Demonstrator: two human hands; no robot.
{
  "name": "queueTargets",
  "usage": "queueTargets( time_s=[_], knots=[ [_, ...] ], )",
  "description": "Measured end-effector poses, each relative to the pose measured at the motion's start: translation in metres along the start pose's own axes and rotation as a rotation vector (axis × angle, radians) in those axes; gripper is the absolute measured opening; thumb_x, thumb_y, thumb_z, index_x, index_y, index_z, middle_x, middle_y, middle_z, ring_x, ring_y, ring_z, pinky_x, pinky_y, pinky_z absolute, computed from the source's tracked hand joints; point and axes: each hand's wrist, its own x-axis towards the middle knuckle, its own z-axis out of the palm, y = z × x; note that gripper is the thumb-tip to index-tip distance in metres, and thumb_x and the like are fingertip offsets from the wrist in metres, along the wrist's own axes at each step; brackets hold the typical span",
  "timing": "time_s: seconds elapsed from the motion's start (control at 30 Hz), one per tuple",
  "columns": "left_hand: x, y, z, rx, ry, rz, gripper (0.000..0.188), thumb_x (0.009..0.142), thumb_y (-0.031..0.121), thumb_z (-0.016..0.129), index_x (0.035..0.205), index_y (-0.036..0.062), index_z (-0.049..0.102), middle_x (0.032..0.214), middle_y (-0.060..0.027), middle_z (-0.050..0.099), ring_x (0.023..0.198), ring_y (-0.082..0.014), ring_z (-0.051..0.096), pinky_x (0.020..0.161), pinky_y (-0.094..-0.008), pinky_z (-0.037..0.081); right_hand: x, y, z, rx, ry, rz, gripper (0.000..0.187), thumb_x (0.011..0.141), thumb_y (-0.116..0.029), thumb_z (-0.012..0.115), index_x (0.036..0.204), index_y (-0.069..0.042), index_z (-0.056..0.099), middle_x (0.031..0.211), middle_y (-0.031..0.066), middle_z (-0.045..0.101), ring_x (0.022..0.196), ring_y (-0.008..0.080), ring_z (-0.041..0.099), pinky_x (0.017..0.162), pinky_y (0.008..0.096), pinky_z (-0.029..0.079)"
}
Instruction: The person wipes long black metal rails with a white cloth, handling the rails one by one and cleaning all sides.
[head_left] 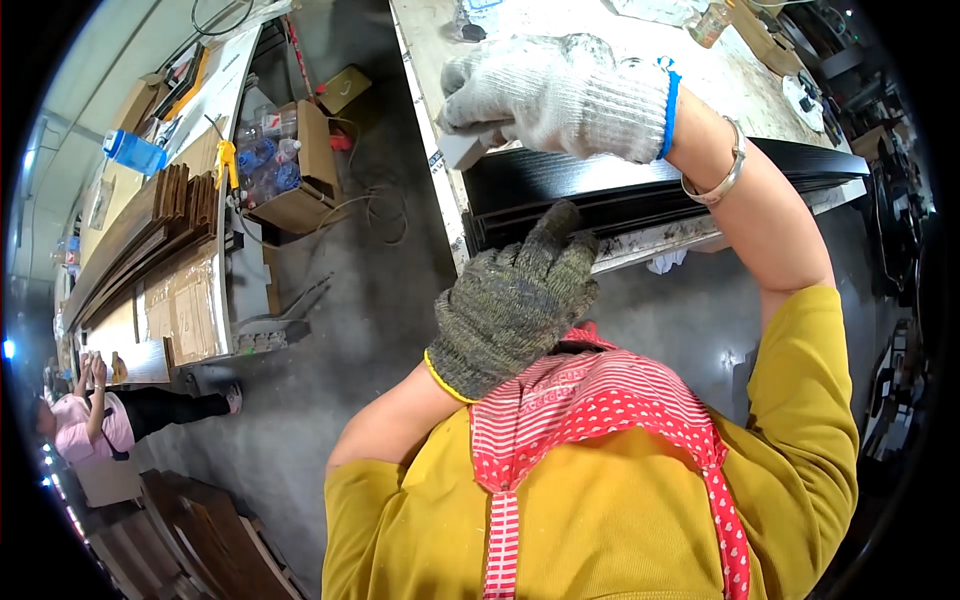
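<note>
My right hand (570, 100), in a white knit glove with a blue cuff, is closed round a small pale grey block (461, 150). It is over the left end of a stack of long, glossy black boards (620, 182), and the block is at the boards' corner. Whether the block touches the top board I cannot tell. My left hand (515, 300), in a dark grey glove with a yellow cuff, lies at the near edge of the stack. Its fingers are stretched out towards the boards' edges and hold nothing that shows.
The boards lie on a pale, stained worktable (740, 95). Across an aisle, brown boards (150, 235) are stacked on another bench, beside a carton (312, 150) of plastic bottles. Cables (385, 215) run over the floor. Another person (120, 420) stands at far left.
</note>
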Motion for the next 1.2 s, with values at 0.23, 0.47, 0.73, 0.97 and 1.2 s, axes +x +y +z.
queueTargets(
  time_s=[0.23, 0.47, 0.73, 0.97, 1.2],
  knots=[
    [0.006, 0.002, -0.010, 0.157, -0.007, -0.200, 0.059, 0.086, 0.047, 0.068, 0.129, 0.0074, 0.058, 0.137, -0.0186, 0.055, 0.094, -0.0364, 0.068, 0.080, -0.0449, 0.056, -0.002, 0.001, 0.004, 0.148, -0.040, -0.071, 0.027, 0.082, -0.015, 0.071, 0.108, -0.011, 0.071, 0.098, 0.0074, 0.068, 0.086, 0.0285, 0.067, 0.077, 0.0368, 0.053],
    [0.014, 0.005, -0.012, 0.145, 0.005, -0.204, 0.060, 0.086, 0.047, 0.069, 0.126, 0.0043, 0.059, 0.130, -0.0221, 0.060, 0.092, -0.0366, 0.068, 0.080, -0.0448, 0.055, -0.006, 0.009, 0.002, -0.108, -0.012, 0.290, 0.022, 0.089, -0.026, 0.067, 0.101, -0.008, 0.072, 0.089, 0.0152, 0.070, 0.087, 0.0332, 0.069, 0.079, 0.0423, 0.053],
    [0.021, 0.003, -0.020, 0.216, -0.035, -0.090, 0.056, 0.088, 0.045, 0.067, 0.122, 0.0024, 0.059, 0.125, -0.0235, 0.061, 0.076, -0.0316, 0.069, 0.064, -0.0423, 0.057, -0.018, -0.015, 0.023, 0.061, 0.075, 0.311, 0.040, 0.093, -0.043, 0.061, 0.097, -0.004, 0.071, 0.085, 0.0204, 0.069, 0.084, 0.0394, 0.068, 0.080, 0.0452, 0.053],
    [0.017, -0.006, -0.022, 0.219, 0.036, -0.019, 0.049, 0.089, 0.042, 0.065, 0.115, 0.0011, 0.065, 0.120, -0.0244, 0.066, 0.085, -0.0360, 0.069, 0.073, -0.0440, 0.056, -0.071, -0.013, -0.003, -0.031, 0.034, 0.657, 0.043, 0.093, -0.041, 0.065, 0.111, -0.002, 0.069, 0.101, 0.0184, 0.067, 0.094, 0.0322, 0.065, 0.087, 0.0380, 0.050],
    [0.042, -0.005, -0.047, 0.228, -0.096, -0.031, 0.044, 0.085, 0.042, 0.073, 0.111, 0.0069, 0.071, 0.108, -0.0150, 0.071, 0.094, -0.0339, 0.068, 0.082, -0.0407, 0.054, -0.141, 0.009, -0.020, -0.073, 0.118, 0.895, 0.050, 0.092, -0.046, 0.065, 0.111, 0.000, 0.070, 0.103, 0.0153, 0.068, 0.096, 0.0293, 0.066, 0.088, 0.0380, 0.051]
  ],
)
